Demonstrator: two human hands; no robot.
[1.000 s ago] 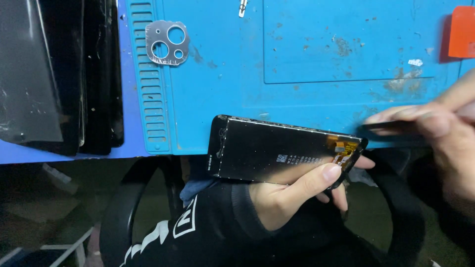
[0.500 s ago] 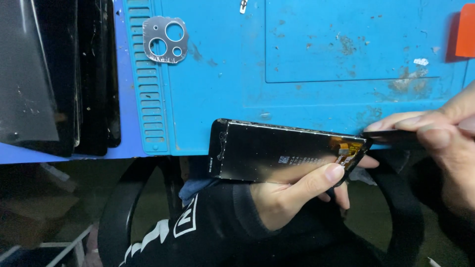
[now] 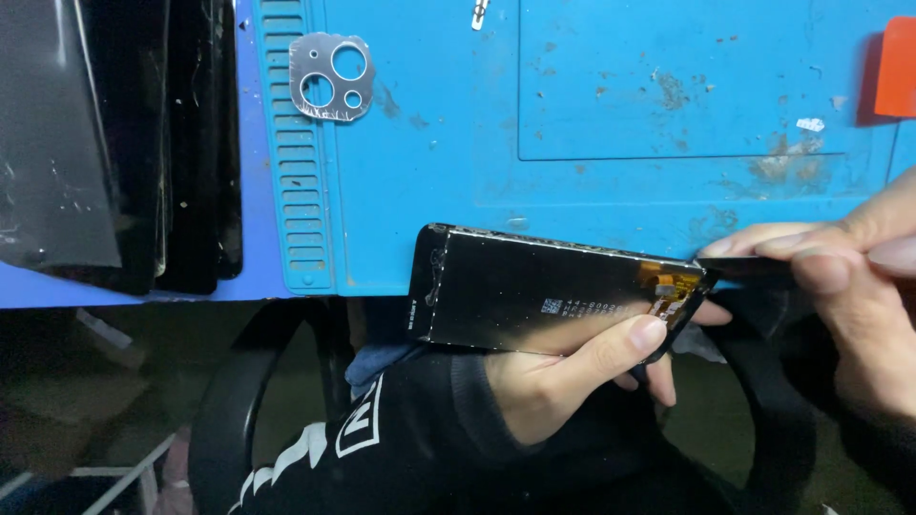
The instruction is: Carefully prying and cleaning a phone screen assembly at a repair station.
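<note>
Basically, the flat rectangular phone screen panel with a dark reflective metal back [image 3: 534, 296] sits at the near edge of the blue silicone repair mat [image 3: 592, 124], half overhanging it, long side roughly level, back face up. An orange flex connector [image 3: 668, 286] shows at the panel's right end. Left hand [image 3: 563, 381] holds the panel from below: thumb pressed on the back face near the right end, other fingers curled under the right edge, so closed on it. Black sleeve with white print [image 3: 382, 439] runs down from that hand. Right hand [image 3: 849, 286] is just right of the panel, fingers pinched tight on a thin dark flat blade tool [image 3: 739, 269]; its tip touches the panel's top right corner by the connector.

Up and left of the panel, on the mat: a silver camera-lens bezel with three round holes [image 3: 332, 76]. Far left of the panel, off the mat: a stack of black glass screen panels [image 3: 114, 143]. Up and right of the panel, at the mat's right edge: an orange flat plastic piece [image 3: 897, 67]. Straight above, at the mat's far edge: a small metal part [image 3: 480, 13], too small to identify.
</note>
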